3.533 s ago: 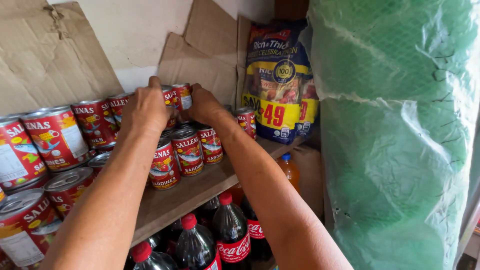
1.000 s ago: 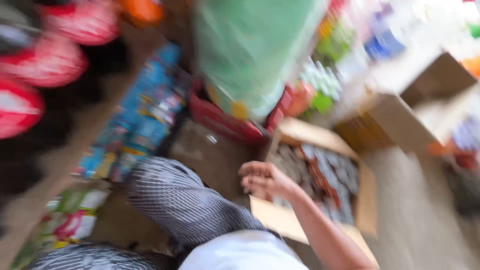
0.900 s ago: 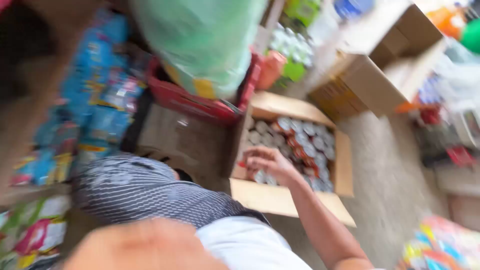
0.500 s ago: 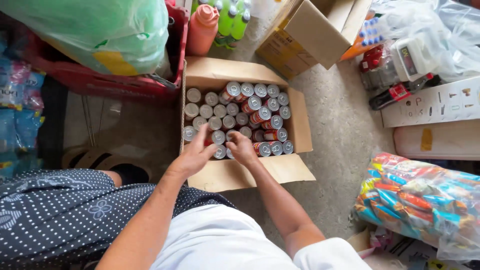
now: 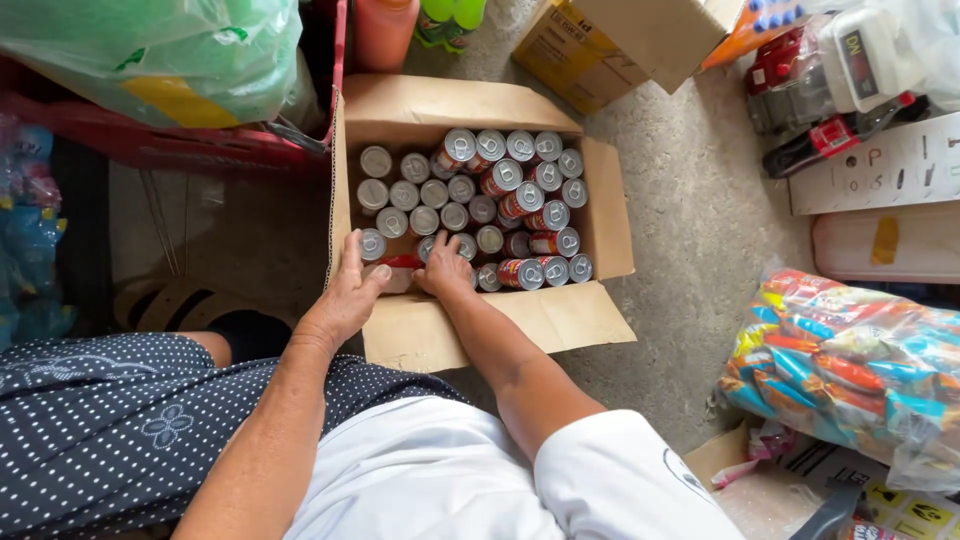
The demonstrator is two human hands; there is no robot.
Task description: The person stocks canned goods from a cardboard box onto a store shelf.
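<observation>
Concrete floor (image 5: 700,260) carries an open cardboard box (image 5: 600,225) of red-labelled cans (image 5: 500,190); left hand (image 5: 345,295) rests on the box's near-left edge, fingers spread and released; right hand (image 5: 445,268) lies inside the box's near row, fingers curled onto cans, grasp not discernible; a snack bag (image 5: 850,370) lies right of the box.

Open cardboard box (image 5: 600,215): flaps folded out, access from above unobstructed. Interior packed with cans (image 5: 470,200), upright rows left, tumbled cans right; small gap at near-left corner, occupied by left hand (image 5: 345,295) and right hand (image 5: 445,268). Red crate (image 5: 200,150) abuts left wall; bare concrete floor (image 5: 700,260) lies open to the right
</observation>
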